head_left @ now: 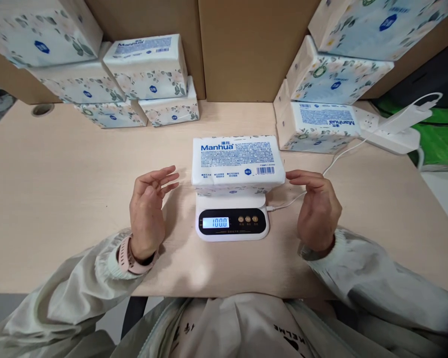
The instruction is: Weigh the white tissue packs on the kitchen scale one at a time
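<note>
A white pack of Manhua tissues [239,161] rests on a white digital scale [232,237], covering most of its platform. The scale's lit display reads about 100.0, beside three round buttons. To the left of the pack, my left hand [148,214] is held with its fingers apart and touches nothing. My right hand [319,209] is on the other side, fingers stretched toward the pack's right end. Its fingertips are very near that end; whether they touch it I cannot tell. Neither hand holds anything.
Stacked tissue packs stand at the back left [145,69] and back right [338,82], before a brown cardboard panel [259,49]. A white power strip [392,134] lies at the right, and a white cable [330,166] runs from there to the scale. A round hole [43,110] pierces the desk.
</note>
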A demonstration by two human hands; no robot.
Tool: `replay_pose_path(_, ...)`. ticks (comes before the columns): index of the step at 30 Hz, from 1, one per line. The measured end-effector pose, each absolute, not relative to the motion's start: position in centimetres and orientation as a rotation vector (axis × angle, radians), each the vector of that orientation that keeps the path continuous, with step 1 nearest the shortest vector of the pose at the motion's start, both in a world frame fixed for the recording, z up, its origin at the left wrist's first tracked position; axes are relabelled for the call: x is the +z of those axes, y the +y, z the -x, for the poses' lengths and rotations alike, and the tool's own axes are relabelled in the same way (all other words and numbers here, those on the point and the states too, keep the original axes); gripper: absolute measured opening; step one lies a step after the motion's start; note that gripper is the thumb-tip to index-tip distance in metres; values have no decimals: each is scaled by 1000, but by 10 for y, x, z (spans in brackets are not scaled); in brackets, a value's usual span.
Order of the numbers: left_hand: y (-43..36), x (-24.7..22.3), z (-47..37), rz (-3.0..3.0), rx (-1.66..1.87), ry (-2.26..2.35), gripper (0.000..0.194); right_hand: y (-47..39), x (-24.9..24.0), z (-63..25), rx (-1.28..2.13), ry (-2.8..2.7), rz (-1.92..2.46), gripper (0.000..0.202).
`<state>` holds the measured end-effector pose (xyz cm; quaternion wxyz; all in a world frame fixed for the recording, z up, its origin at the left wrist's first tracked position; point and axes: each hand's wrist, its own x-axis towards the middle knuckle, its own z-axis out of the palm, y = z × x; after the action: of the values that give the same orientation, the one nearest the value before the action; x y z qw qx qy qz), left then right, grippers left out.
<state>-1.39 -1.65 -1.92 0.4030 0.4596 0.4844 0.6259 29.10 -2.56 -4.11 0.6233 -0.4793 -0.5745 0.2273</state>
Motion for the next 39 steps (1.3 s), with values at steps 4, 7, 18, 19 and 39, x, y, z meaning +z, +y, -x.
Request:
replay_pose_path(4,-15,-20,14,-1134,1582,1230,30,-25,-41,-290,513,-1311,1066,33)
replay_pose_path(7,-15,-20,14,-1118,1580,1243,31,-25,-40,-289,512,-1322,1085,35)
replay_pose_path(18,-14,-22,15,-1094,1559,1240,29,-24,-42,-291,514,-1366,1070,37)
replay_pose_path(19,-14,-22,15,-1096,1559,1233,31,-23,-43,-291,510,-1361,1054,36)
replay_pose_path(39,-14,-22,15,-1087,1555,1211,36,-24,-44,-292,507,-1380,1031,34)
